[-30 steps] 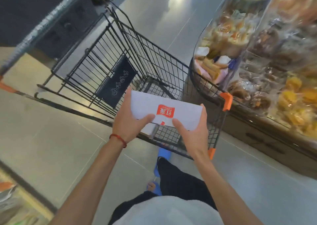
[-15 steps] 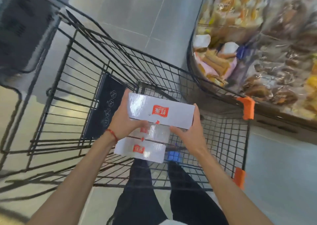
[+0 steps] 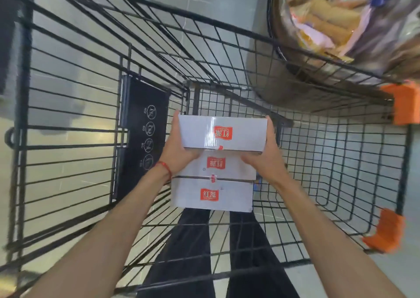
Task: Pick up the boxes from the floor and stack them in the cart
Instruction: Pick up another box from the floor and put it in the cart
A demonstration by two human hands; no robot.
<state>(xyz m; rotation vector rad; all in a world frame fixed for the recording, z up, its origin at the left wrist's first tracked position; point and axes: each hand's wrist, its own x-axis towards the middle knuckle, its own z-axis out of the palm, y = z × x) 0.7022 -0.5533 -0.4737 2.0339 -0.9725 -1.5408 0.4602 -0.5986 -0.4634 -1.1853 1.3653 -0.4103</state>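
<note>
The left hand [image 3: 179, 147] and right hand [image 3: 264, 159] grip the box [image 3: 241, 134] by its short ends. It hangs inside the cart [image 3: 141, 107], just above and slightly beyond the second box [image 3: 236, 168] and third box [image 3: 227, 195]. Its long axis runs side to side, parallel to theirs, with neither hand nearer.

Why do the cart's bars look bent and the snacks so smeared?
Head view: the wide-angle lens bows the bars of the cart, most near the edges. Head view: motion blur smears the snack bin and orange corner guard. Head view: the top box, gripped by the left hand and right hand, is fairly sharp, with glare on its tape.
</note>
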